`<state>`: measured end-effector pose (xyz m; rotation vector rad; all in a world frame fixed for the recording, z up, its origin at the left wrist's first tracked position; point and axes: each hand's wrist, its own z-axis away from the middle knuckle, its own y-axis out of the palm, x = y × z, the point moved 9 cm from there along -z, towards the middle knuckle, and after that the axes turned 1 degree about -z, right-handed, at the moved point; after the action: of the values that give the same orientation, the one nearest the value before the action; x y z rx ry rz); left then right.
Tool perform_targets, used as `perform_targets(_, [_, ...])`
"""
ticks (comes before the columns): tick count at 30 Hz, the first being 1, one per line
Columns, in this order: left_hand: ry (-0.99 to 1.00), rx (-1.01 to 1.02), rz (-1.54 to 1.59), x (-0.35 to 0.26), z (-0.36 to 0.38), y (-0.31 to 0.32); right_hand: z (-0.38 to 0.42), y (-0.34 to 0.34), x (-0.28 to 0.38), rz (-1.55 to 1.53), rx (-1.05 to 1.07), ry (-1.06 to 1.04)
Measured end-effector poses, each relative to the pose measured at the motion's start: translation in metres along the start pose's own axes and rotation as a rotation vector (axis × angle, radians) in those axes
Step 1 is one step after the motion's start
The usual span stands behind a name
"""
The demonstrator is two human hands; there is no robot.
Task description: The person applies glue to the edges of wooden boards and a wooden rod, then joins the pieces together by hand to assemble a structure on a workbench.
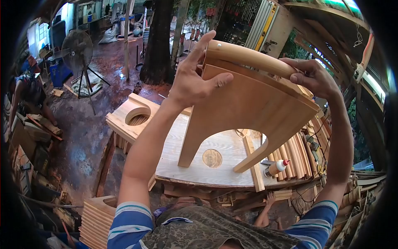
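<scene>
An arched wooden stand (244,99) with two legs and a rounded rail (248,57) along its top stands tilted on the grey wood-grain tabletop (186,166). My left hand (197,79) is pressed to its left upper edge, thumb across the flat face and index finger stretched up beside the rail's end. The other fingers are hidden behind the wood. At the rail's right end, my right hand (313,76) is closed around it, thumb on the near side. Through the arch a round inlay (212,158) shows in the tabletop.
A wooden block with a round hole (134,116) sits to the left. On the right lie a glue bottle (276,168), a wooden strip (253,162) and several rounded rods (292,155). Beyond are a standing fan (78,52) and a tree trunk (159,41). Another person (31,91) is at far left.
</scene>
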<state>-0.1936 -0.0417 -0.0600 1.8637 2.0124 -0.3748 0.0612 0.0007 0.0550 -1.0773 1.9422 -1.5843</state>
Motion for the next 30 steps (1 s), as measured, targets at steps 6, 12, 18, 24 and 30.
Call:
perform_targets(6, [-0.089,0.1,-0.011,0.006,-0.006,-0.001,0.003,0.007,0.001,-0.004,-0.023,-0.016])
perform_targets(12, [-0.002,0.053,-0.005,0.008,-0.011,-0.001,0.006,0.011,-0.003,0.128,-0.053,0.026])
perform_targets(18, [0.006,0.079,0.01,0.01,-0.016,0.001,0.001,0.017,-0.014,-0.032,-0.065,-0.015])
perform_targets(24, [-0.013,0.084,-0.011,0.008,-0.018,0.004,0.004,0.017,-0.017,0.056,-0.089,-0.005])
perform_targets(30, [-0.002,0.101,-0.015,0.009,-0.016,0.006,-0.022,-0.021,0.007,0.133,-0.017,0.155])
